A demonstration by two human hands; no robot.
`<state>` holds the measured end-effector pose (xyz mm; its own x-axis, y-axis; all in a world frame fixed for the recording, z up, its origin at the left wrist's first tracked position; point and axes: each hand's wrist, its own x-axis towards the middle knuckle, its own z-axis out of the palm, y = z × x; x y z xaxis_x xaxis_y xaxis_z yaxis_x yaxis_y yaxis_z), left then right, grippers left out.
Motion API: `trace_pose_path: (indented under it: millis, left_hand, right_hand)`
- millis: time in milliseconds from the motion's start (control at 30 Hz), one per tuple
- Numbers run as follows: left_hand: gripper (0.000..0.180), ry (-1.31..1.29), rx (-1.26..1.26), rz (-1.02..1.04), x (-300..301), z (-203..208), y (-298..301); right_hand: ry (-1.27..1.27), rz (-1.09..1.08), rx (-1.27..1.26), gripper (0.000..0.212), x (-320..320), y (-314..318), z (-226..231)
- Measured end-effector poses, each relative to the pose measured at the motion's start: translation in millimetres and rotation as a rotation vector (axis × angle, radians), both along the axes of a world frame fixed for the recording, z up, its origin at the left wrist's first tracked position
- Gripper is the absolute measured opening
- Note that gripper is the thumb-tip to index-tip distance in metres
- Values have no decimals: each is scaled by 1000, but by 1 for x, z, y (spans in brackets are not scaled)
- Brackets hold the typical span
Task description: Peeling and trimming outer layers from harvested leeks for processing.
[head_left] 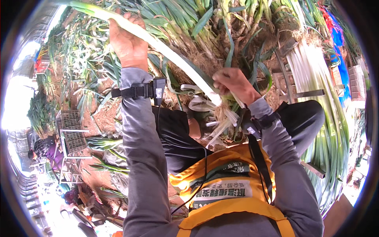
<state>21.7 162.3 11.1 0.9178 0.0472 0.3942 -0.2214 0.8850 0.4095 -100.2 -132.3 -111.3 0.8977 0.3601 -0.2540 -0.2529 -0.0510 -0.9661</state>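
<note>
A long leek (pixel 169 51) slants across the front of me, its green end at the upper left and its white root end low near my knees. My left hand (pixel 129 41) is closed around its upper part. Beside the white end, my right hand (pixel 237 83) is closed in a pinch, and a strip of leek leaf (pixel 202 74) runs into it. A pale strip also shows below that hand. Stringy roots (pixel 222 112) hang at the leek's base, and peeled white leaves (pixel 199 103) lie underneath. The right fingertips are partly hidden.
Untrimmed leeks (pixel 201 27) with roots and soil are heaped ahead. At the right, a bundle of cleaned leeks (pixel 312 65) rests on a metal frame (pixel 310 93). A wire crate (pixel 72 126) and a stand (pixel 63 158) are at the left. Loose leaves cover the ground.
</note>
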Motion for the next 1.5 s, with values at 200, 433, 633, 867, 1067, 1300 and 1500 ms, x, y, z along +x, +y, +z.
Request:
trace_pose_path:
  millis: [200,433,633,867,1067,1300,1500]
  left_hand:
    - [24,105,-144,59,11,-9,-31]
    - [29,429,-137,180,-13,-21,-74]
    - [34,329,152,-334,-53,-50,-148]
    - [50,343,478,-463,-97,-6,-238]
    - [40,471,674,-573,-80,-26,-276]
    - [31,507,742,-611,-64,-51,-310]
    - [26,623,826,-599,-56,-80,-336]
  right_hand:
    - [-161,126,-135,59,-58,-40,-132]
    - [-150,-284,529,55,0,37,54]
    - [-85,-513,924,23,28,20,95]
    - [-694,-741,541,24,16,-103,169]
    - [-1227,-937,-581,32,-41,-289,335]
    - [-809,-584,-1781,36,-124,-373,399]
    - [-412,86,-1802,36,-92,-415,268]
